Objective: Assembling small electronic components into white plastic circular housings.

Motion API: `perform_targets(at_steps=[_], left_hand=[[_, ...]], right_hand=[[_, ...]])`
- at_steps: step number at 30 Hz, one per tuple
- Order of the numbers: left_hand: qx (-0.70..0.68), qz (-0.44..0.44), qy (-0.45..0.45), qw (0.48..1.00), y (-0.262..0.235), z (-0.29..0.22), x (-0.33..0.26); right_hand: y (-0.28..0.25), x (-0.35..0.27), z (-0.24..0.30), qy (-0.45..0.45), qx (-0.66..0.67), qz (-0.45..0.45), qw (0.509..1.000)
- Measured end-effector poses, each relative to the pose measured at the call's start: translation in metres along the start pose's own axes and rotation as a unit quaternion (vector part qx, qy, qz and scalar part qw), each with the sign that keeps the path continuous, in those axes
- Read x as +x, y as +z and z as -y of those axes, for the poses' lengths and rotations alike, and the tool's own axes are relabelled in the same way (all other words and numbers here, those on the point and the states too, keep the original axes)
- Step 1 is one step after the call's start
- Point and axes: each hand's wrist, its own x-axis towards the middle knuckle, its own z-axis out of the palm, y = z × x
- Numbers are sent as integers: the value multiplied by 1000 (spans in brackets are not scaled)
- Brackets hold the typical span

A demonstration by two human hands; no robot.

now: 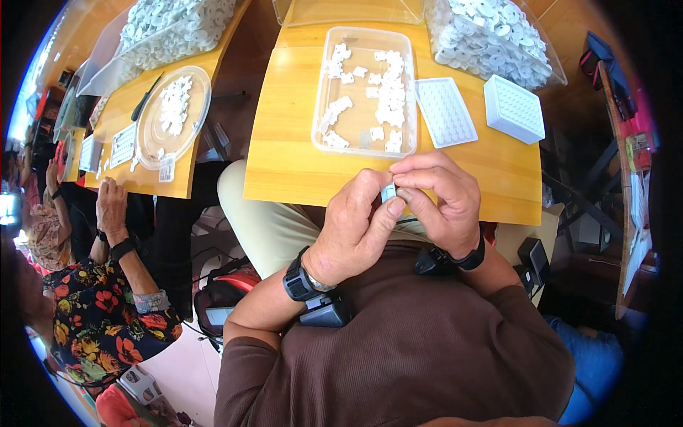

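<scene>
My left hand [359, 220] and my right hand [445, 203] meet in front of my chest, just over the near edge of the wooden table. Pinched between their fingertips is a small pale blue-white plastic piece [388, 192]; the fingers cover much of it. My left thumb and forefinger grip its left side, while my right thumb and fingertips press on its right and top. Just beyond my hands lies a clear plastic tray [329, 85] with many small white plastic parts [390, 99] in it.
Right of the tray lie a white dimpled sheet [446, 110] and a stack of white trays [514, 110]. Bins of white discs [491, 43] [174, 25] stand at the back. At left, a co-worker's hand [112, 206] is near a round clear lid [203, 107] holding white parts.
</scene>
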Motion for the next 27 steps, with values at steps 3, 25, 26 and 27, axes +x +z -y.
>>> perform_targets(at_steps=[3,25,26,27], left_hand=[[7,0,4,1000,0,0,-1],[-564,3,-88,821,1,28,2],[-564,3,-88,821,0,28,2],[-560,-4,-96,823,0,28,1]], right_hand=[[1,0,1,9,2,1,1000],[8,4,-2,-21,0,0,1000],[7,4,0,-10,-7,1,1000],[6,4,1,1,-14,1,1000]])
